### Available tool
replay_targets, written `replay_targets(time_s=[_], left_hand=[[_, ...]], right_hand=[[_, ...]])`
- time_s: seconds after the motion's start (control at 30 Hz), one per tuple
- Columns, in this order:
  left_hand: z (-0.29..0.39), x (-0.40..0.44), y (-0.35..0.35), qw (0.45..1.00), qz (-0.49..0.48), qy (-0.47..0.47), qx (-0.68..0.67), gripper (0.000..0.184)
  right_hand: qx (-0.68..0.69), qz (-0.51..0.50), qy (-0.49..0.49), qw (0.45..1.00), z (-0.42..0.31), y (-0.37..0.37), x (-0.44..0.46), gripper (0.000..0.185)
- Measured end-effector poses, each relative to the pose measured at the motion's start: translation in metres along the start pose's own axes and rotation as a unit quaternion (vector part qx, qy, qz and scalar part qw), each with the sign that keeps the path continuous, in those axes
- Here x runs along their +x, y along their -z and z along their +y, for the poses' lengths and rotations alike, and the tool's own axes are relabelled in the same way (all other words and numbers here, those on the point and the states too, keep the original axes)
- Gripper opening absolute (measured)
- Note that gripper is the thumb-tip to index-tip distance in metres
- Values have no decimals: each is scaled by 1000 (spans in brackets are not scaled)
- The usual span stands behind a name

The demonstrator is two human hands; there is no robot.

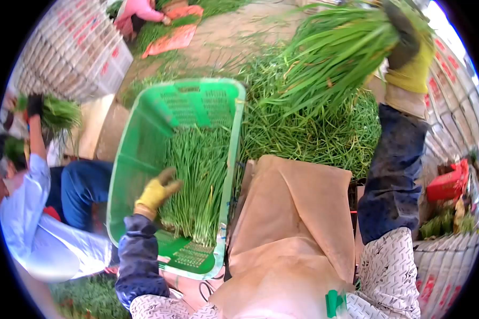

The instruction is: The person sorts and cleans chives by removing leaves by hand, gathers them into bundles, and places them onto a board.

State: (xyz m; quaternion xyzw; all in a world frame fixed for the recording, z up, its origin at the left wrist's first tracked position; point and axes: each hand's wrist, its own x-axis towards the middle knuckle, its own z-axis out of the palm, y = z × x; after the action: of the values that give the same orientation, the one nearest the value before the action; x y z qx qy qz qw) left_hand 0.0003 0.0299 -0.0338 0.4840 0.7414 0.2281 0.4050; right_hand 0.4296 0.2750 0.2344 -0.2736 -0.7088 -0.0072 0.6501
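In a yellow glove with dark fingers, my right hand [410, 53] grips a large bunch of chives [340, 53], raised at the upper right. Its long green leaves fan out to the left. My left hand [158, 192], gloved alike, is inside the green plastic basket [238, 154], thumb and fingers apart and holding nothing. Beside its fingertips lie chives [197, 181], lined up lengthwise along the basket's right side, pale ends toward me. Whether the fingertips touch them I cannot tell.
A heap of loose greens [314, 133] lies beyond my brown apron [292, 207]. White crates [85, 53] are stacked at the upper left. A co-worker [32, 196] at left holds greens. Another person in pink [138, 13] works beside an orange sheet [178, 34]. A red container [447, 183] is at right.
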Motion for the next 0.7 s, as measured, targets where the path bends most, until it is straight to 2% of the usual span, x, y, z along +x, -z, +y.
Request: replay_targets(time_s=[0.03,0.07,0.1,0.13,0.17,0.23,0.27,0.3,0.33,0.37,0.43,0.5,0.6,0.63,0.67,0.7], left_hand=[[23,4,17,994,65,-65,-64,62],[47,13,38,983,122,-107,-84,59],[76,23,62,967,178,-150,-101,56],[110,32,87,954,216,-202,-57,55],[147,39,108,936,246,-251,-18,55],[228,41,128,911,265,-313,-35,63],[251,54,131,907,246,-337,-55,64],[273,58,127,901,225,-361,-80,66],[284,62,111,907,144,-380,-106,69],[289,57,85,920,80,-362,-126,71],[279,36,12,936,-40,-292,-195,75],[246,3,-61,922,-139,-183,-311,79],[197,-49,-134,826,-201,-21,-527,85],[185,-62,-146,787,-209,1,-581,87],[175,-72,-153,753,-210,23,-623,89],[164,-79,-155,770,-267,-52,-577,81]], right_hand=[[185,0,-72,980,-25,-4,-1,34],[363,27,-142,921,-50,-9,-1,38],[369,25,-141,918,-55,-2,-5,40],[376,24,-140,916,-60,4,-8,42],[512,-39,-169,841,-66,11,-8,45],[644,-76,-184,739,-59,17,-16,48],[727,-126,-163,655,-40,9,-20,50],[766,-127,-183,603,-28,4,-34,49],[802,-125,-203,548,-17,0,-46,49],[833,-122,-223,492,-5,-5,-60,50],[823,-31,-314,472,35,-13,-100,39],[812,-17,-335,477,58,-10,-133,37],[769,-60,-400,495,84,1,-177,34],[753,-78,-423,498,90,6,-192,33],[731,-89,-442,512,94,9,-207,51],[725,-87,-454,511,99,14,-219,51]])
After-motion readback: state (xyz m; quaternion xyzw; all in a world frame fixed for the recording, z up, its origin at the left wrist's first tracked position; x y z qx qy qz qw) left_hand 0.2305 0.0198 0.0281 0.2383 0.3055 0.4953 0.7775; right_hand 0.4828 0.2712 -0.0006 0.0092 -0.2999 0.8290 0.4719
